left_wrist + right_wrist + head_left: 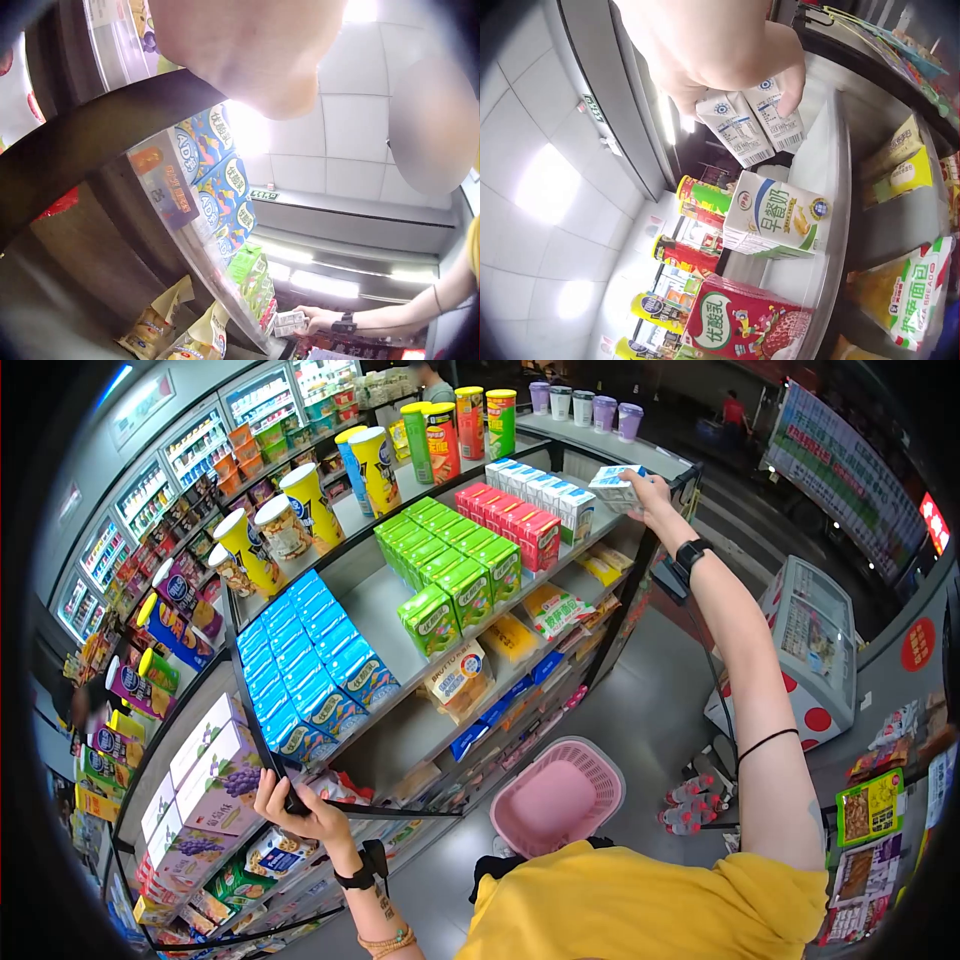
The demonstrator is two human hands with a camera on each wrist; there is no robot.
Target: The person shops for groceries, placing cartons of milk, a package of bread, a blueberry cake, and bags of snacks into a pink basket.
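Observation:
My right hand [652, 500] holds two white milk cartons [742, 124] side by side, fingers and thumb at their sides. They hang above the right end of the top shelf, beside a row of white milk cartons [545, 495]. Left of that row stand red cartons [508, 525], then green cartons [450, 555]. At the shelf's near left corner, my left hand [305, 815] grips the black shelf frame [112, 124], close to the blue cartons [310, 660]. The left wrist view shows this hand large above the frame, most of its fingers out of sight.
A pink basket [550, 810] stands on the floor in front of the shelf. Bagged bread [465, 675] lies one shelf down. Tall snack cans [375, 470] line the ledge behind. On the right are a glass-topped freezer [815, 630] and packed bottles [692, 808] on the floor.

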